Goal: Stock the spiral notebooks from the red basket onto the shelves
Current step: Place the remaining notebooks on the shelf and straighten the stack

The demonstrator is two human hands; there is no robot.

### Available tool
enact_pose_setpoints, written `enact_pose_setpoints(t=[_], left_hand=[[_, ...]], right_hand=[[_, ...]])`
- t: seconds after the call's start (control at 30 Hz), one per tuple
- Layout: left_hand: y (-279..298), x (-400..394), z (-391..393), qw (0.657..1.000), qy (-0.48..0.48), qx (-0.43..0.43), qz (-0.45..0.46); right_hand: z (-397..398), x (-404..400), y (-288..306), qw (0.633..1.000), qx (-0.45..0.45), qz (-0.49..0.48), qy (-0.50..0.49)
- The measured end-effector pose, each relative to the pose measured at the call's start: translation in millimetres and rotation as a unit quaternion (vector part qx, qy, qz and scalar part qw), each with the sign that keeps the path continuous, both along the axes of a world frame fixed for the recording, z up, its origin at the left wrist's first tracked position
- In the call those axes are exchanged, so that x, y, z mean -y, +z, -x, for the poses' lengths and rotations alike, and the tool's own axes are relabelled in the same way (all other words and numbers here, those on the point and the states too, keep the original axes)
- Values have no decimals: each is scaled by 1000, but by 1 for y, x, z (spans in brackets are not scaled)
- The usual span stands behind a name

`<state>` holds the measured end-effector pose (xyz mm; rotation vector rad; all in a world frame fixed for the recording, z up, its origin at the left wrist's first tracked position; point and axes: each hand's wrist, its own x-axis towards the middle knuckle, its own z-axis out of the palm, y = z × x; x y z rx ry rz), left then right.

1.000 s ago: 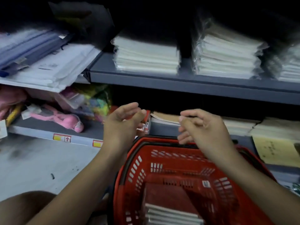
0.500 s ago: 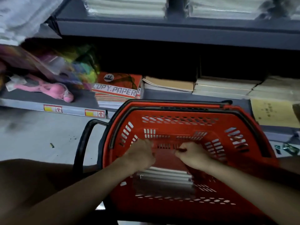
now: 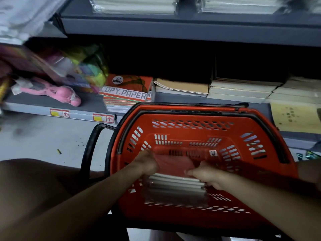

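Left fingers: the left hand [image 3: 147,162] is inside the red basket [image 3: 260,171], fingers curled over the left edge of the notebook stack [image 3: 175,181] and grasping it; fingertips hidden behind the hand.
Right fingers: the right hand [image 3: 206,176] grasps the right edge of the same stack, thumb lying on the red top cover, remaining fingers wrapped down the side.
Notebook stack: low in the basket, near its front wall; red cover on top, white page edges facing the camera; the cover is motion-blurred.
Basket interior: open floor shows behind the stack up to the perforated rear wall; both side walls stand apart from the hands.
Basket rim: black handles [image 3: 191,111] folded down along the rim; a further black handle [image 3: 92,146] projects from the left side over the floor [image 3: 43,136].
Lower shelf [image 3: 57,106]: its front edge lies just beyond the basket's rear rim; carries a copy paper ream [image 3: 126,89], tan-covered notebooks [image 3: 184,86] and pale stacks to the right.
Shelf left section: pink packaged item [image 3: 59,93], bare shelf surface beside it.
Upper shelf [image 3: 173,28]: wrapped white stacks [image 3: 133,5]; dark gap beneath.
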<state>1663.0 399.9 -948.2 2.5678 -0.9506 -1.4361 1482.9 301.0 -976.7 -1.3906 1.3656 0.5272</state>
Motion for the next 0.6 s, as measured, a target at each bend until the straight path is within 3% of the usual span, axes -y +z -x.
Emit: enact_pose_setpoints(t=[0.17,0.3,0.37,0.5,0.6], left_hand=[[13,-14,12,993,112,-26,34],[38,-31,14,968,214,-104,83],[53,-42,14,927,303,-178,131],[90,-58,16,798,454,-362,163],[124,-73,22,752,455,-429,208]], right_hand=[[9,-12,9,996,-15,91,-15],[25,-15,30,995,16,39,-94],[31,-12,51,984,64,-2,-168],[41,-10,107,931,181,-128,-291],[52,-18,142,909,256,-154,-291]])
